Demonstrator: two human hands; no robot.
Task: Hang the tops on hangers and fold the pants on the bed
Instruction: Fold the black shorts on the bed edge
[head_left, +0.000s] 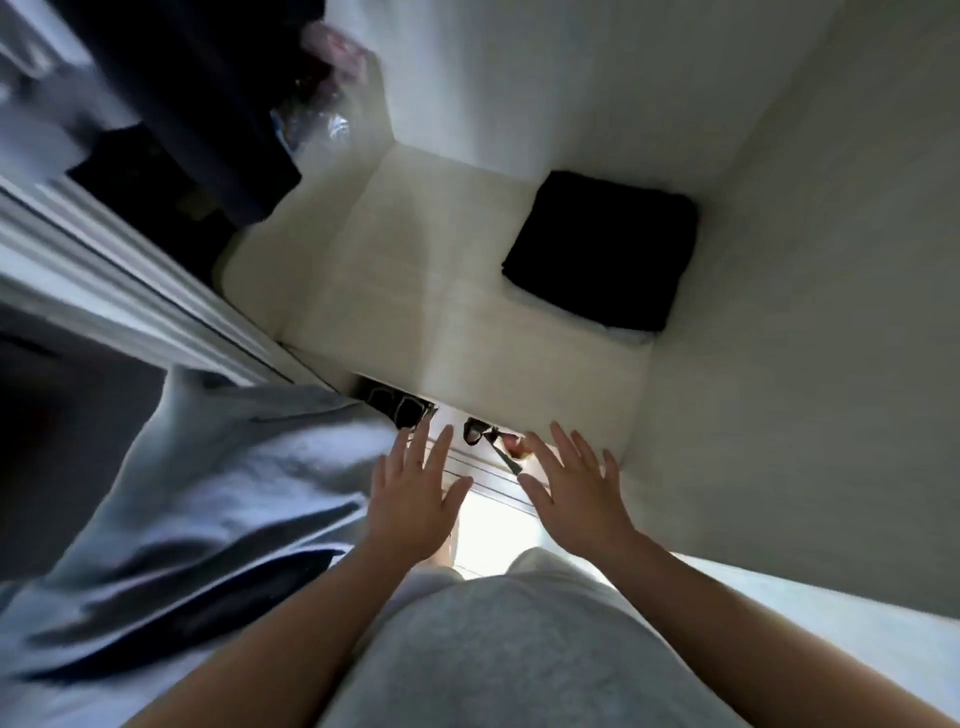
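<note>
Shelf: cream, plain.
Folded garment on the shelf: black, no pattern.
Hanging clothes up-left of the shelf: dark navy to black.
Draped fabric below-left of the shelf: pale blue-grey, plain.
Worn clothing below the shelf: light grey.
Walls around the shelf: white.

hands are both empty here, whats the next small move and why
Probably reach the left hand toward the pale blue fabric beside it. Both it and the right hand are open and empty, and the black garment already lies folded on the white shelf.
</note>
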